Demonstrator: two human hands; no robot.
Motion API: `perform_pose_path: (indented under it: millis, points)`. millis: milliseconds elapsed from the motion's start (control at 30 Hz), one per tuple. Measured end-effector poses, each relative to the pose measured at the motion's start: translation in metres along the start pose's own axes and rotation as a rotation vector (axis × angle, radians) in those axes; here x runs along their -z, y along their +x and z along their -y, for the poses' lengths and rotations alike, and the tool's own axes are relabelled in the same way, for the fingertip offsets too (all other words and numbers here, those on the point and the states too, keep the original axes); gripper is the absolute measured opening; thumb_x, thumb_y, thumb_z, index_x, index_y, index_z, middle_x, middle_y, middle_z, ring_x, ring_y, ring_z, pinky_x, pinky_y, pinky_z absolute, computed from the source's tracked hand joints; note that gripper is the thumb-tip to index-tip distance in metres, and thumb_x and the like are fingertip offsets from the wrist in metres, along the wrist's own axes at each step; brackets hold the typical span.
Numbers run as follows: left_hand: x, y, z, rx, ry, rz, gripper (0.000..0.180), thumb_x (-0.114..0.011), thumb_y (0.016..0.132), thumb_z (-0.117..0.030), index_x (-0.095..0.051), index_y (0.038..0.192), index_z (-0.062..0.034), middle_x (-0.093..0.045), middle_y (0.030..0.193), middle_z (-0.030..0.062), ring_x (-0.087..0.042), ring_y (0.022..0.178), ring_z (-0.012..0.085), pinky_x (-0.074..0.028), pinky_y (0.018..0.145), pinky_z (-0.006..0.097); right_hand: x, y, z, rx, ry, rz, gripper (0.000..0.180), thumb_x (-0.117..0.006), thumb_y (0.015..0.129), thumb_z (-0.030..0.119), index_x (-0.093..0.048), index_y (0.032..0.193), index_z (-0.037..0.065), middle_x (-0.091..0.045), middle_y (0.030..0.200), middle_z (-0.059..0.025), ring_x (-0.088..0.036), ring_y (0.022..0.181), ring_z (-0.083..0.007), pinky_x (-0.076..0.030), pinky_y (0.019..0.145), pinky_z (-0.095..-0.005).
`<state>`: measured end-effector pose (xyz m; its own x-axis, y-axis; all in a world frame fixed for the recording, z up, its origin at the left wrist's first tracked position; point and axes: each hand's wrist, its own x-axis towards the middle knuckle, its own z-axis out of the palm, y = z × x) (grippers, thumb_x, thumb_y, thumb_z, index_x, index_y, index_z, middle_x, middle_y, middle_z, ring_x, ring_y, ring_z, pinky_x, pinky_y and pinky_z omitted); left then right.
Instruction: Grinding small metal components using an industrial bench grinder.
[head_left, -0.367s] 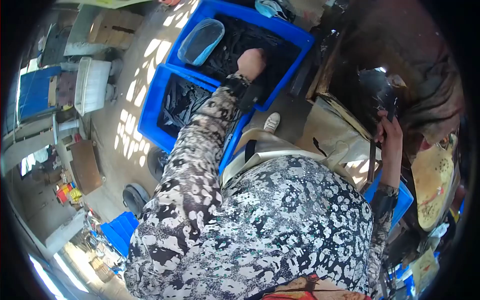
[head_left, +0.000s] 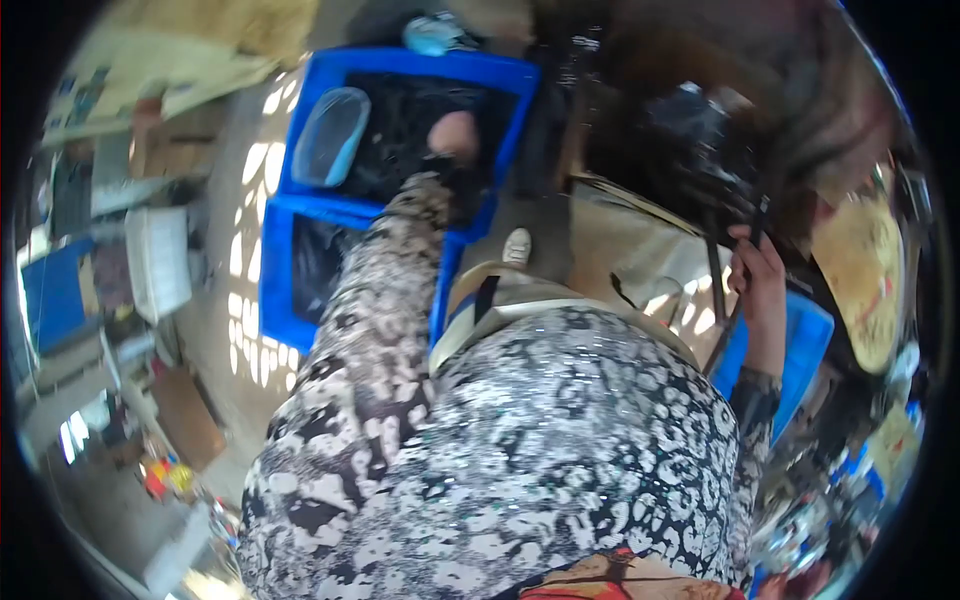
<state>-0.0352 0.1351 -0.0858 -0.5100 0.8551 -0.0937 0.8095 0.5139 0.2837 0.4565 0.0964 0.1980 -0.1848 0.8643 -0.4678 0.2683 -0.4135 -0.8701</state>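
My left hand (head_left: 455,135) is over the far blue crate (head_left: 300,120), low among its dark, thin strips (head_left: 400,100). Motion smears that hand, and its fingers are hidden from me. Beside it in the crate lies a clear oval plastic tub (head_left: 333,137). On the right, my right hand (head_left: 757,264) has its fingers closed round a narrow dark piece (head_left: 762,212) that points away from me. Its exact kind is too blurred to tell.
A nearer blue crate (head_left: 278,270) with dark pieces adjoins the far one. At the right stand a dark, shiny work surface (head_left: 660,130), a worn yellowish pad (head_left: 857,265) and a light blue bin (head_left: 800,340). A white tub (head_left: 157,262) stands far left. My shoe (head_left: 516,246) shows on the floor.
The view has swung, so the crates sit further left in it. My left hand stays in the far crate. My right hand has come slightly lower, still closed on the dark piece.
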Motion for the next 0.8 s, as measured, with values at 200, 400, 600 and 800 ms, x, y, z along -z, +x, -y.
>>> perform_pose_path:
  millis: [200,400,600,800]
  points:
    - [0.037,-0.055,0.171,-0.185,0.423,0.164,0.020,-0.061,0.086,-0.022,-0.066,0.096,-0.0053,-0.068,0.084,0.0162,-0.068,0.076,0.0255,-0.055,0.066,0.037,0.010,0.010,-0.020,-0.004,0.323,0.193,0.022,-0.049,0.094,0.008,-0.059,0.111,0.000,-0.044,0.066,0.0015,-0.037,0.054,-0.0068,-0.032,0.050,-0.0218]
    - [0.145,-0.115,-0.009,0.249,-1.362,0.331,0.007,-0.056,0.092,-0.010,-0.056,0.099,-0.0087,-0.060,0.079,0.0013,-0.053,0.063,0.0097,-0.041,0.052,0.019,0.034,-0.019,-0.034,-0.001,0.320,0.062,0.019,-0.053,0.094,0.009,-0.061,0.109,0.000,-0.043,0.068,0.0038,-0.036,0.055,-0.0052,-0.029,0.050,-0.0202]
    - [0.219,-0.148,-0.172,-0.135,-1.136,0.504,0.014,-0.061,0.092,-0.024,-0.056,0.093,-0.0109,-0.043,0.070,-0.0078,-0.038,0.058,0.0021,-0.028,0.048,0.021,0.024,-0.042,-0.073,0.187,-0.068,0.023,0.020,-0.064,0.089,0.013,-0.066,0.107,0.004,-0.054,0.073,0.0085,-0.042,0.061,0.0005,-0.031,0.052,-0.0180]
    - [0.155,-0.125,-0.252,-0.580,-0.534,0.198,0.025,-0.048,0.093,-0.022,-0.055,0.103,0.0001,-0.064,0.092,0.0259,-0.060,0.091,0.0447,-0.047,0.077,0.050,0.018,-0.063,-0.075,0.202,-0.251,0.128,0.045,-0.071,0.079,-0.004,-0.061,0.123,0.000,-0.063,0.088,0.0005,-0.059,0.077,-0.0056,-0.049,0.073,-0.0221]
